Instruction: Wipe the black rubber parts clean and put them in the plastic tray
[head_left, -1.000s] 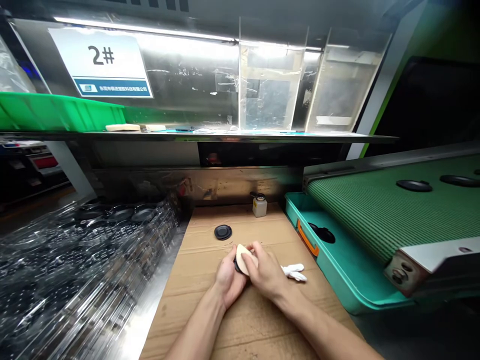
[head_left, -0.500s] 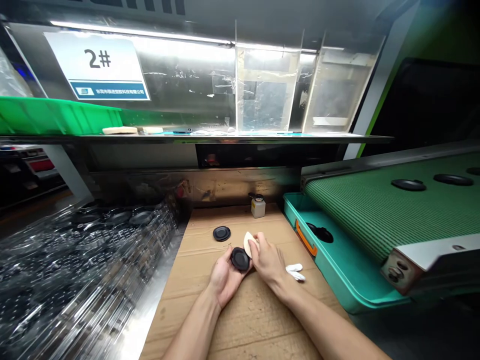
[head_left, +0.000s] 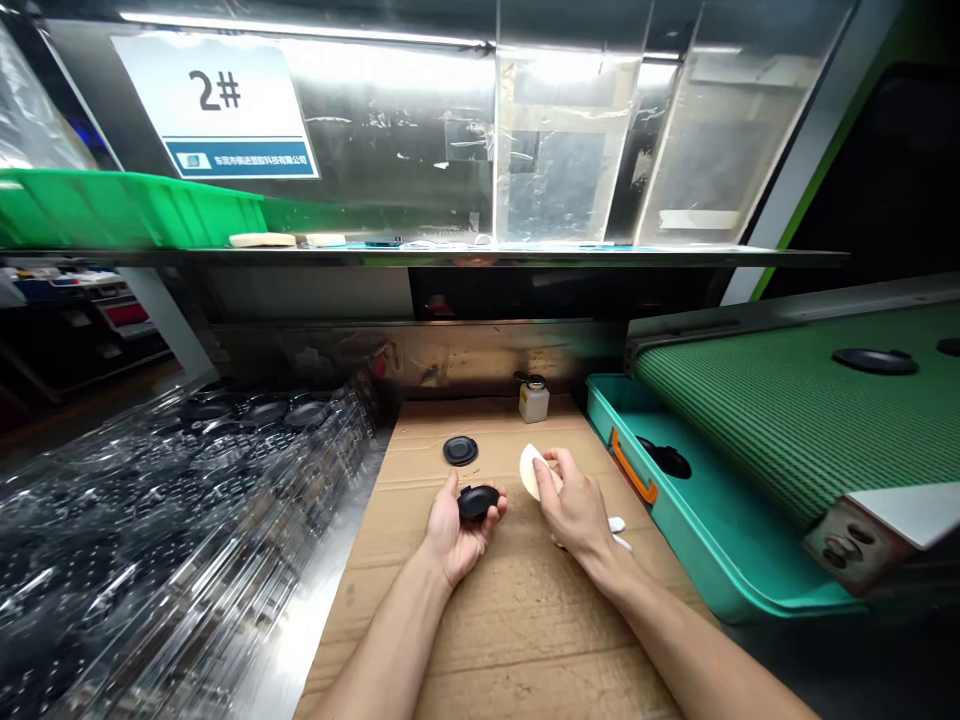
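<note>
My left hand (head_left: 456,535) grips a round black plastic lid (head_left: 478,502), tilted, with the fingers around its right edge. In my right hand (head_left: 576,505) is a flat, cream-coloured sponge pad (head_left: 531,472), pinched between thumb and fingers and held apart from the lid. Another round black lid (head_left: 460,451) lies flat on the cardboard (head_left: 480,640) just beyond my left hand. Partly hidden behind my right hand are small white finger cots or cloth scraps (head_left: 617,525). At the cardboard's far edge stands a small bottle (head_left: 534,399) with a dark top.
Stacked clear trays (head_left: 225,520) with black parts fill the left side. To the right, a teal bin (head_left: 720,540) with an orange handle holds black parts, below a green conveyor belt (head_left: 757,390) carrying black lids. A metal shelf (head_left: 450,258) with a green crate (head_left: 127,210) runs across.
The pad in my right hand has come away from the lid, moving right. My left hand has tilted the lid. The whole view has shifted slightly.
</note>
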